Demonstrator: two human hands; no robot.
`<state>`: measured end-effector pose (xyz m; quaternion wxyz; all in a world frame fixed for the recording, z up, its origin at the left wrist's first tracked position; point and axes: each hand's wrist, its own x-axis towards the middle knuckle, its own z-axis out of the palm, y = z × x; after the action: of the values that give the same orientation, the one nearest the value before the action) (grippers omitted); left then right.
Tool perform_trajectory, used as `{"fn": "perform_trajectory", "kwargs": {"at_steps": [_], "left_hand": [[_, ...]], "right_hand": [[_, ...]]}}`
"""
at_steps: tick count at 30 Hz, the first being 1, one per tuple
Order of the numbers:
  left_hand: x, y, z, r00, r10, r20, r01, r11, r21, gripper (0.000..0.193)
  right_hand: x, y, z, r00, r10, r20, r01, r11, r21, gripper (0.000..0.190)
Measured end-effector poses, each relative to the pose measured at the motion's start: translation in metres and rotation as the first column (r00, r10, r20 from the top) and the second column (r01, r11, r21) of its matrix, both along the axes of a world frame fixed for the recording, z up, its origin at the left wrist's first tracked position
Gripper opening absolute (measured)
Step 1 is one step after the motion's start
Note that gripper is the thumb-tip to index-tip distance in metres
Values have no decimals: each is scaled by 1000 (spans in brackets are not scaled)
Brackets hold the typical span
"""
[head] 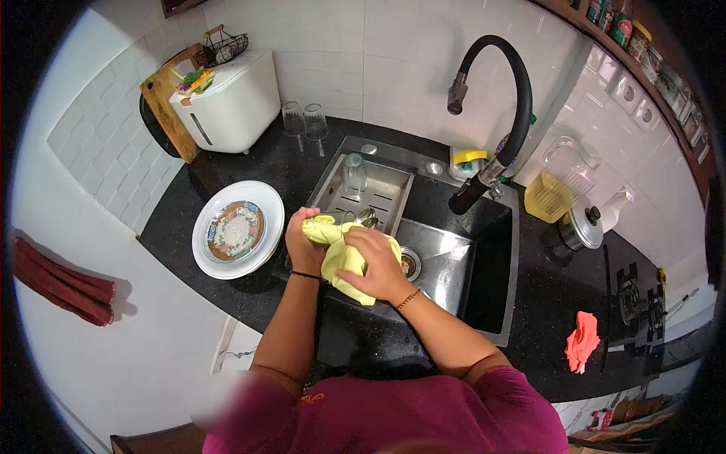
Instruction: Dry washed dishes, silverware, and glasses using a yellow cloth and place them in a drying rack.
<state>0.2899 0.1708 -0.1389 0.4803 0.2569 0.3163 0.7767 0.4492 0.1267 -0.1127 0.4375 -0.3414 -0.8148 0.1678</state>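
My left hand [302, 244] grips a clear drinking glass [344, 218] wrapped partly in a yellow-green cloth [345, 260]. My right hand [379, 262] presses on the same cloth, its fingers spread over the bunched fabric. Both hands are above the left front part of the steel sink [437, 267]. Just beyond them, a perforated steel tray [332, 198] sits in the sink and carries an upturned glass [355, 175]. Spoons [367, 216] show partly behind the held glass. The cloth hides most of my left fingers.
White plates, the upper one patterned [235, 230], stand left of the sink. Two glasses [304, 120] are near a white container [229, 105]. A black faucet [519, 85] arches over the sink. To the right are a pitcher [550, 193], lidded pot [581, 227] and coral cloth [582, 341].
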Motion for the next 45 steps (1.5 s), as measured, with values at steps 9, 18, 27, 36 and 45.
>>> {"fn": "perform_trajectory", "kwargs": {"at_steps": [9,18,27,36,45], "left_hand": [[10,-9,15,981,-173,-83,169,984,-54,13],[16,-12,16,946,-188,-265,172,982,-81,17],[19,-10,10,975,-155,-161,140,985,-100,21],[18,-8,16,941,-220,-259,275,941,197,24],[27,-21,12,966,-243,94,246,969,-22,17]], "right_hand": [[6,3,-3,941,225,254,-165,958,-236,72],[9,13,-21,947,307,-97,-313,805,-504,66],[3,12,-21,978,191,87,-167,960,-226,56],[5,7,-15,790,62,-610,-551,510,-661,39],[6,3,-17,989,132,59,-125,986,-111,45]]}}
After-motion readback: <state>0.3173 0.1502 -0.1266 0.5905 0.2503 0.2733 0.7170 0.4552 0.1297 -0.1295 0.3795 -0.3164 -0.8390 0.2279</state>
